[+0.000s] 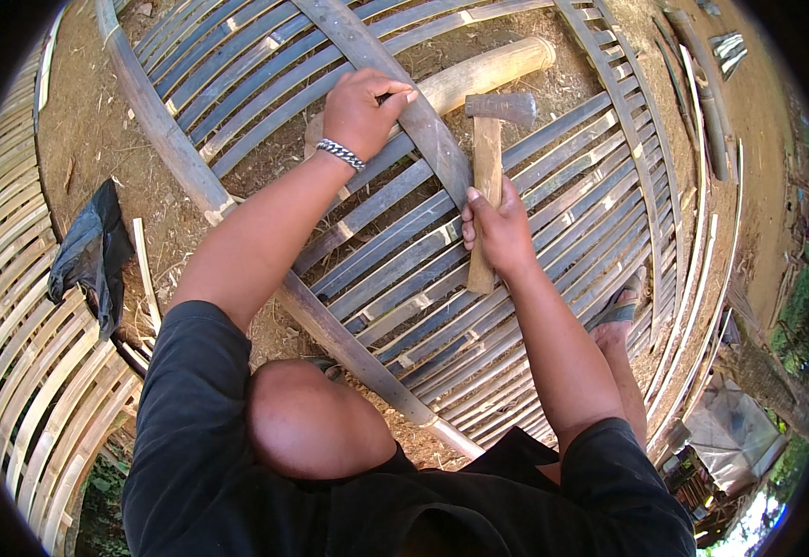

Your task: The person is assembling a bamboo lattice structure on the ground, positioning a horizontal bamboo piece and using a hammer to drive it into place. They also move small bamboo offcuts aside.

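On the slatted panel (pixel 386 243) lying over the bare ground (pixel 79 93), the right hand (pixel 502 227) grips a hatchet (pixel 486 158) by the lower part of its handle, the head standing just beside the dark crosspiece (pixel 437 153). The left hand (pixel 363 116) is curled closed at that crosspiece, thumb and forefinger drawn together; whether it pinches something small is too hidden to tell. For a clean tap, it would seem wise to turn the hatchet's blunt back toward the work, keep the sharp edge away from the left fingers, strike lightly first and let the round pole (pixel 493 74) beneath take the shock. The handle is plain, pale wood with a straight grain, the head dull, scuffed metal flaring to one side. The slats look like split bamboo: narrow, grey-dark strips with paler edges and raised joints, set nearly parallel. The side rail (pixel 349 343) is thicker and rounded, smooth between its rings.
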`<action>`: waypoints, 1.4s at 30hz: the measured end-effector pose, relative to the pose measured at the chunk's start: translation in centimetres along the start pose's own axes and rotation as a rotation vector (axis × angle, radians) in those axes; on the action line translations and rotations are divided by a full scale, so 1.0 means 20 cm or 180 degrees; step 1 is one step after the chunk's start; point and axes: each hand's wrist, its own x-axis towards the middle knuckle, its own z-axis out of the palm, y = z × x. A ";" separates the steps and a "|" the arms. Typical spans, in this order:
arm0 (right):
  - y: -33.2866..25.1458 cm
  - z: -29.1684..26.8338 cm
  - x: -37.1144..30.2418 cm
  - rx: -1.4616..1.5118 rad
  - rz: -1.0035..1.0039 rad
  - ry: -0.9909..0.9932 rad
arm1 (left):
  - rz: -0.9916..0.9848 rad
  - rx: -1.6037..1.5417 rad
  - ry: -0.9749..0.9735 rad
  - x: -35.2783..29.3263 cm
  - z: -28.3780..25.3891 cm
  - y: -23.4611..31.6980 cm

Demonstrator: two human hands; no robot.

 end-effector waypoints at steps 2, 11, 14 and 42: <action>0.00 0.01 -0.01 -0.0159 -0.0054 0.0063 | 0.0119 0.0182 -0.0002 -0.01 0.01 0.01; -0.21 0.19 -0.14 -0.1945 -0.1038 0.0434 | 0.0124 0.0299 0.0060 -0.02 0.02 -0.01; -0.22 0.23 -0.11 -0.2206 -0.1822 0.0660 | 0.0132 0.0245 0.0080 -0.02 0.02 0.01; -0.42 0.23 -0.13 -0.1913 -0.1677 0.0881 | 0.0090 0.2150 -0.1000 0.49 -0.13 -0.05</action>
